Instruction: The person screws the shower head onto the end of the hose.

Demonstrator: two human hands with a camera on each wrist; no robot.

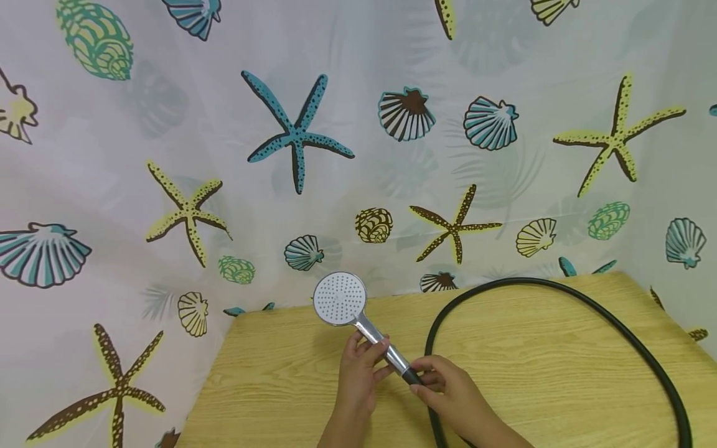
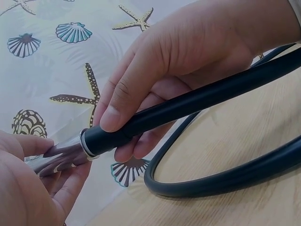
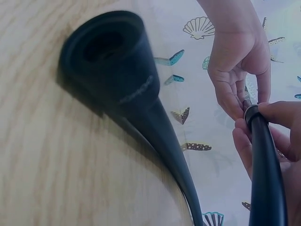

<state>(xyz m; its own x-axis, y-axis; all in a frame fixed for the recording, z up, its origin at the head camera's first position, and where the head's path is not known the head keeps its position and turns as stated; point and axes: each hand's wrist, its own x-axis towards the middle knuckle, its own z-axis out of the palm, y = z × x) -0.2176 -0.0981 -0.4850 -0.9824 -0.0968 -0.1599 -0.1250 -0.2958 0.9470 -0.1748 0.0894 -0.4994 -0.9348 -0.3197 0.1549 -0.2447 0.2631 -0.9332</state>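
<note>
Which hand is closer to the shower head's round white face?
Left. The left hand holds the chrome handle just below the round white face; the right hand is farther down, gripping the black hose at the handle's lower end.

left hand (image 1: 358,376): grips shower head (image 1: 340,298) | right hand (image 1: 450,395): pinches black hose (image 1: 526,281) at end of handle (image 1: 398,359) | hose: arcs near tabletop (image 1: 280,354) back-right corner | curtain (image 1: 358,174): behind back edge

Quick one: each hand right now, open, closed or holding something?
Left hand: holding the shower head by its chrome handle.
Right hand: holding the black hose near its end, at the handle's base.
</note>
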